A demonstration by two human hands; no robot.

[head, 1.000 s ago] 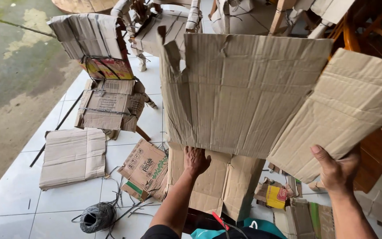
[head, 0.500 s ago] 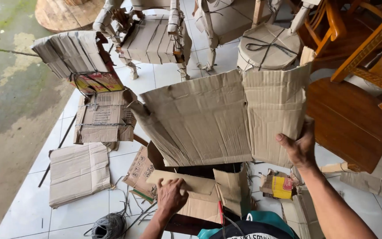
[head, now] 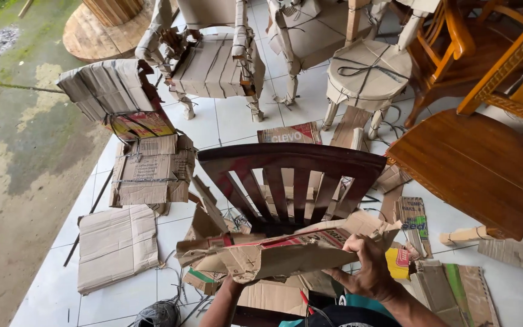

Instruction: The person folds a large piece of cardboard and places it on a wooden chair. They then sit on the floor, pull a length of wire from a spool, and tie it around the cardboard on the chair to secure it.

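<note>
The big sheet of cardboard (head: 286, 251) that was spread upright a moment ago is now lowered and bunched nearly flat in front of the dark wooden chair (head: 292, 181), whose slatted back has come into view. The right hand (head: 367, 272) is clamped on the sheet's right edge, while the left hand is hidden under it, so I cannot tell its grip. Flattened boxes (head: 116, 245) crowd the white tile floor (head: 225, 118), leaving only narrow bare strips.
</note>
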